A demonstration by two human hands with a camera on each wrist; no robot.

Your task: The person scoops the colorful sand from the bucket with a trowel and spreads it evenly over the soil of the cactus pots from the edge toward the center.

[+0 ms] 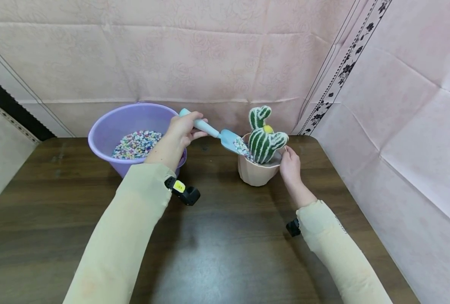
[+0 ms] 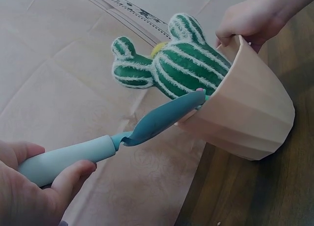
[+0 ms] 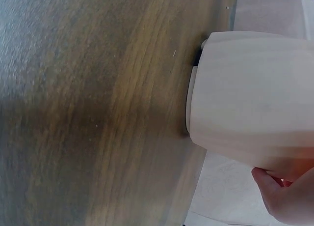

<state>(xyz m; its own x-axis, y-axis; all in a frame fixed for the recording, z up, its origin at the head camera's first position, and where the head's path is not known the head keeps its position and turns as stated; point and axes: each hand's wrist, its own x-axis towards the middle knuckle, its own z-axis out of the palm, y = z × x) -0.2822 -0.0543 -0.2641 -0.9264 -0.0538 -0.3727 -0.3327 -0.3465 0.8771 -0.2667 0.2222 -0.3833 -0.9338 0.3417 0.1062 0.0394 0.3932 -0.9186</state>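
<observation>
In the head view my left hand (image 1: 180, 131) grips the pale handle of a blue hand trowel (image 1: 229, 139). The trowel's blade tips over the rim of a beige flower pot (image 1: 258, 174), and small multicoloured pebbles (image 1: 241, 146) lie on it and at its tip. Inside the pot stands a plush-looking green cactus (image 1: 263, 145) with white stripes and a yellow bit on top. My right hand (image 1: 290, 165) pinches the pot's right rim; the right wrist view shows its thumb (image 3: 267, 184) against the outer wall.
A purple bucket (image 1: 108, 116) partly filled with multicoloured pebbles (image 1: 137, 144) stands to the left, beneath my left forearm. Pale patterned cloth (image 1: 194, 63) hangs behind the brown wooden table (image 1: 217, 245) and along its right side.
</observation>
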